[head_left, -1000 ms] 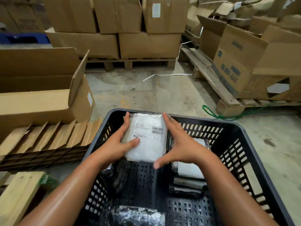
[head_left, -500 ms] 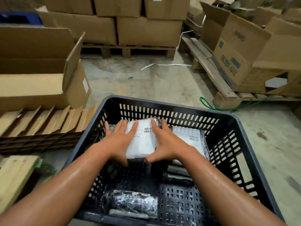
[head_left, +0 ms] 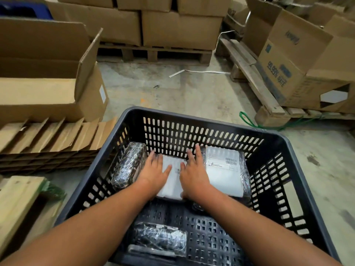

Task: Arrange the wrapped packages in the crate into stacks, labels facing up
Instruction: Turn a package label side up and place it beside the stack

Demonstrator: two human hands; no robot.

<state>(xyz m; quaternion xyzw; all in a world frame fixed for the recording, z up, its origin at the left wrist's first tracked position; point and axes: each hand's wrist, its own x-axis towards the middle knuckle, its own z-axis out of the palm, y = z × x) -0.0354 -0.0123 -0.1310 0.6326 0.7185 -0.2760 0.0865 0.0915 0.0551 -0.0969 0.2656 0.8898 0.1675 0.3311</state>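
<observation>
- Both hands are pressing flat on a white-faced package point(head_left: 173, 179) at the middle of the far end of a black plastic crate point(head_left: 299, 150); the left hand point(head_left: 153, 172) is covering its left edge and the right hand point(head_left: 194, 174) its right, fingers point(head_left: 198, 152) spread wide and reaching toward the far wall, gripping nothing.
- A labelled package point(head_left: 225, 171) (barcode sticker facing up, glossy film around its edges) is lying just beside the right hand.
- A dark package point(head_left: 128, 165) in crinkled, shiny wrap is leaning against the crate's left wall, beside the left hand.
- Another dark wrapped package point(head_left: 159, 239) is lying on the perforated crate bottom, between the forearms.
- The slotted crate is sitting on a concrete floor point(head_left: 192, 93) among cardboard boxes point(head_left: 180, 29) on wooden pallets.
</observation>
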